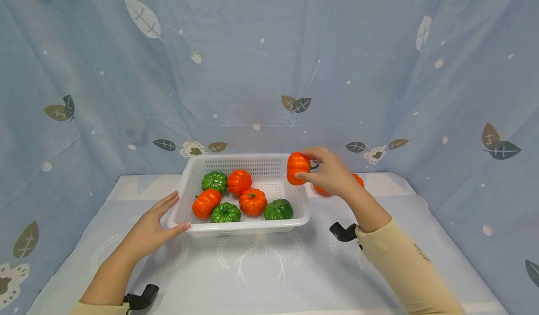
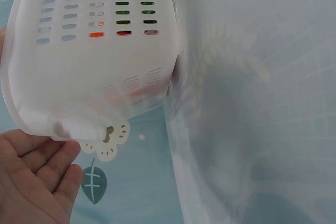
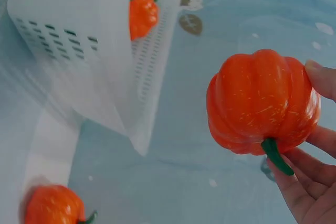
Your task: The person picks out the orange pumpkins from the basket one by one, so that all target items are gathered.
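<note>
My right hand pinches a small orange pumpkin with a green stem between thumb and fingers. In the head view this pumpkin overlaps the right back corner of a white slotted plastic basket; the right wrist view shows it raised beside the basket's rim. My left hand rests against the basket's left end, its fingers fairly straight along the rim and the thumb at the front corner. Inside the basket lie orange pumpkins and green pumpkins, three of each.
More orange pumpkin surface shows on the table right of the basket, partly hidden behind my right hand. A pale patterned cloth covers the table. A blue printed curtain hangs behind and at both sides.
</note>
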The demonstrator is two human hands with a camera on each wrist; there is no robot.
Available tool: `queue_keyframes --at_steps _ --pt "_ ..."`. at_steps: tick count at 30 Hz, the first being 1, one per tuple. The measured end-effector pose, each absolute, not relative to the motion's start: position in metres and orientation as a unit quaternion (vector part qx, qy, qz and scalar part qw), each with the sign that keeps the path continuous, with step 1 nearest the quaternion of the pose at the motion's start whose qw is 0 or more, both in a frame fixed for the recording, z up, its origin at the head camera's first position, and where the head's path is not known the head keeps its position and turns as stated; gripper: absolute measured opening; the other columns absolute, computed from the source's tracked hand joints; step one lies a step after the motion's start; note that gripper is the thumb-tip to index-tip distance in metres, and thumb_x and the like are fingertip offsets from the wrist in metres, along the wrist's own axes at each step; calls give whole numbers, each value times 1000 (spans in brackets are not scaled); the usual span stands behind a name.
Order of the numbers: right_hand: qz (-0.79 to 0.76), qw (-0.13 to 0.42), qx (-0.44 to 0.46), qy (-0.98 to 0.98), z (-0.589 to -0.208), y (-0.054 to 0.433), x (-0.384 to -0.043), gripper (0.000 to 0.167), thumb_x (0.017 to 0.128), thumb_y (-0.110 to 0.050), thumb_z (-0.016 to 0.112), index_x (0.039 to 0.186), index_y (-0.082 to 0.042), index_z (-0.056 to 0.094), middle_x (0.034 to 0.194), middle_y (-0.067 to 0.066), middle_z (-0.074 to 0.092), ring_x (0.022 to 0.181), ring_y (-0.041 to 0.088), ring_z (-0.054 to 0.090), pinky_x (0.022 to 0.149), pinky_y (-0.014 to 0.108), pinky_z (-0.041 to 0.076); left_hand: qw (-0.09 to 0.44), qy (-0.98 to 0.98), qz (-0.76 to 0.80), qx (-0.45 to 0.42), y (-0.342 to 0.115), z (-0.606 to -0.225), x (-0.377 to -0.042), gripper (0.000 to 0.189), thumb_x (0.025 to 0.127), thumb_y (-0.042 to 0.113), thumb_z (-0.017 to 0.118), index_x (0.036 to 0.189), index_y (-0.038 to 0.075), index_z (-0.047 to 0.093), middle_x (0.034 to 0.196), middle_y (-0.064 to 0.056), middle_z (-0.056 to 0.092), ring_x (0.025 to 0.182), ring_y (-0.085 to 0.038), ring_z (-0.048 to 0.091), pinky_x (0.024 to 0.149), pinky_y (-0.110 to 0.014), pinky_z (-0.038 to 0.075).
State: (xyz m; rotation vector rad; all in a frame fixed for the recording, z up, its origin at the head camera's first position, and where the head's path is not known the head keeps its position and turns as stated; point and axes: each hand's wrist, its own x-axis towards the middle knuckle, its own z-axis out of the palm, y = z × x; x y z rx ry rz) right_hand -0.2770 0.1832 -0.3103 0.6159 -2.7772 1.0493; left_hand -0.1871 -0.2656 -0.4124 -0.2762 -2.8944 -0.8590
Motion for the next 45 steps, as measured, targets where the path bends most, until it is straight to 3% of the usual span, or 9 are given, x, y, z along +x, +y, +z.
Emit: queue_keyframes --at_steps 5,15,27,45 --pt "340 75 175 -921 -303 215 -261 64 83 -36 83 139 -14 58 138 9 55 123 36 55 93 54 52 57 -953 -284 -89 -266 -413 -187 97 85 57 73 155 1 33 161 -20 29 137 -54 35 101 -75 33" --pt "307 138 137 -932 -302 282 -236 65 89 -32 78 143 -5 53 144 20 50 122 44 53 96 64 46 59 -952 -286 -95 -267 -414 -187 96 87 55 73 154 0 34 161 -20 29 137 -54 34 101 -75 32" --pt "273 183 77 -941 -358 347 -258 56 87 -21 79 130 8 58 126 28 54 108 46 53 84 62 48 58 -952 -287 -90 -266 -414 -187 98 85 57 73 154 0 34 161 -20 28 138 -54 34 101 -75 32" --pt "236 127 -6 -964 -421 386 -302 61 87 -22 77 132 12 53 130 37 46 114 54 44 97 69 39 58 -951 -290 -89 -266 -415 -188 97 86 57 72 155 1 33 161 -19 28 138 -54 33 102 -75 32"
